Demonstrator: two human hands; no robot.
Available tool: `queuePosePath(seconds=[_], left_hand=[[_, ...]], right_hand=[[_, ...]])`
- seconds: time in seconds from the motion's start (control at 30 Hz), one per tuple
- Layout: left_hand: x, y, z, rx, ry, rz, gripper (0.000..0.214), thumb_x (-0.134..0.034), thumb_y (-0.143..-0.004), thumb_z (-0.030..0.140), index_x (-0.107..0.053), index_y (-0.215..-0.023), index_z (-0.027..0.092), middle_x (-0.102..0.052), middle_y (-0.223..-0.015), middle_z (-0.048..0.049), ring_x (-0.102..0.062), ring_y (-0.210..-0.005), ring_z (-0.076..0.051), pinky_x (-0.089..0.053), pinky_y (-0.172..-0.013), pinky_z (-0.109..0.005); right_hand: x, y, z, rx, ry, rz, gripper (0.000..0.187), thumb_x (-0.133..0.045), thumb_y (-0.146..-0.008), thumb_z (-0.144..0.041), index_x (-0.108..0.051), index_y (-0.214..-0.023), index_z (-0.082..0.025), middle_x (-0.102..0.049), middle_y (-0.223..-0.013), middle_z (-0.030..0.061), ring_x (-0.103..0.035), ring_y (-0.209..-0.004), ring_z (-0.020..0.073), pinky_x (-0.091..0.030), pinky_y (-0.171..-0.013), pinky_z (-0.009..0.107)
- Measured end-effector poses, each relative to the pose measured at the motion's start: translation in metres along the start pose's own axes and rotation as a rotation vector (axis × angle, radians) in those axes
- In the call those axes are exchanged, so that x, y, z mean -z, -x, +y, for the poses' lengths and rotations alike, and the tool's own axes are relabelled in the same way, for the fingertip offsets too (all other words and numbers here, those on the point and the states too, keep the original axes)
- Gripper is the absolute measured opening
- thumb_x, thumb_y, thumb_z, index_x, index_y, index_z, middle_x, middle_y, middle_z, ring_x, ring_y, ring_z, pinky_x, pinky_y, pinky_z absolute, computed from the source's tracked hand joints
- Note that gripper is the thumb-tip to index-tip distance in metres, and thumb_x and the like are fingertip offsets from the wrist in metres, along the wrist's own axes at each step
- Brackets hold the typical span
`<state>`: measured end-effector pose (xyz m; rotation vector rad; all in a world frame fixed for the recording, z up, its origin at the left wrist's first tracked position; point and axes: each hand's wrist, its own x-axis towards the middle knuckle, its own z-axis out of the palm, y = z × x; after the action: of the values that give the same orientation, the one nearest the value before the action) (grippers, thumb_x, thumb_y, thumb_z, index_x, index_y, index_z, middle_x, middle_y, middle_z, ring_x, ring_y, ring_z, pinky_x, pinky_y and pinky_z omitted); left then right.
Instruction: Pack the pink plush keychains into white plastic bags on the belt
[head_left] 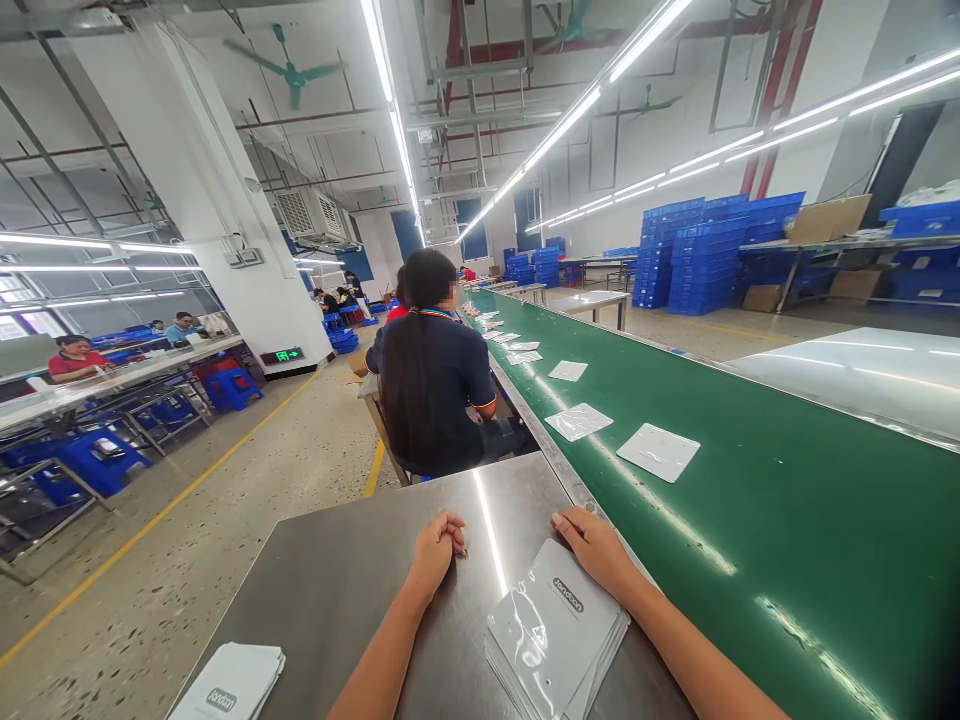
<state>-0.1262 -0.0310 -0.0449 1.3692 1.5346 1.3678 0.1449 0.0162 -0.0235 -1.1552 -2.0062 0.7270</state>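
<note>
My left hand (438,552) rests on the bare metal of the worktable (337,560), its fingers curled in and nothing seen in them. On the right, my right hand (596,548) lies palm down beside the conveyor's edge, fingers stretched out. Its thumb is close to the top corner of a stack of white flat pouches (555,630) printed "Jandoon"; I cannot tell whether it touches them. The top pouch has a shiny clear surface. Another stack of white printed pouches (232,680) sits at the table's near left corner.
A green conveyor belt (787,500) runs along the right, with several white pouches (660,452) spaced along it. A co-worker in a dark shirt (435,390) sits just beyond the table. Blue crates (705,250) are stacked at the back right.
</note>
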Motion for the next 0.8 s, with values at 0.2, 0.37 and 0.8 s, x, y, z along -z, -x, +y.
queuePosePath(seconds=[0.2, 0.37, 0.8], left_hand=[[0.0, 0.0, 0.001, -0.004, -0.003, 0.002, 0.028, -0.034, -0.061, 0.009, -0.056, -0.077, 0.018, -0.056, -0.058, 0.002, -0.053, -0.053, -0.012, -0.043, -0.058, -0.025], [0.0, -0.001, 0.0, -0.001, -0.003, 0.003, 0.028, -0.035, -0.061, 0.009, -0.056, -0.076, 0.018, -0.057, -0.058, 0.0022, -0.053, -0.053, -0.011, -0.043, -0.057, -0.024], [-0.001, 0.001, 0.008, 0.007, 0.041, -0.02, 0.026, -0.034, -0.06, 0.011, -0.054, -0.076, 0.017, -0.055, -0.055, 0.0035, -0.053, -0.051, -0.011, -0.044, -0.055, -0.024]], right_hand=[[0.001, 0.0, 0.0, 0.007, -0.004, -0.009, 0.04, -0.029, -0.09, -0.044, -0.057, -0.073, -0.022, -0.061, -0.079, 0.0026, -0.054, -0.074, 0.0176, -0.04, -0.068, 0.029], [-0.004, 0.002, 0.002, -0.009, -0.05, 0.019, 0.036, -0.033, -0.089, -0.044, -0.059, -0.078, -0.022, -0.062, -0.081, 0.0029, -0.055, -0.075, 0.0177, -0.041, -0.07, 0.03], [0.141, -0.02, 0.124, -0.352, 0.704, 0.124, 0.076, -0.047, -0.071, -0.064, -0.044, -0.13, -0.017, -0.036, -0.14, 0.0125, -0.03, -0.127, 0.0348, -0.027, -0.101, 0.052]])
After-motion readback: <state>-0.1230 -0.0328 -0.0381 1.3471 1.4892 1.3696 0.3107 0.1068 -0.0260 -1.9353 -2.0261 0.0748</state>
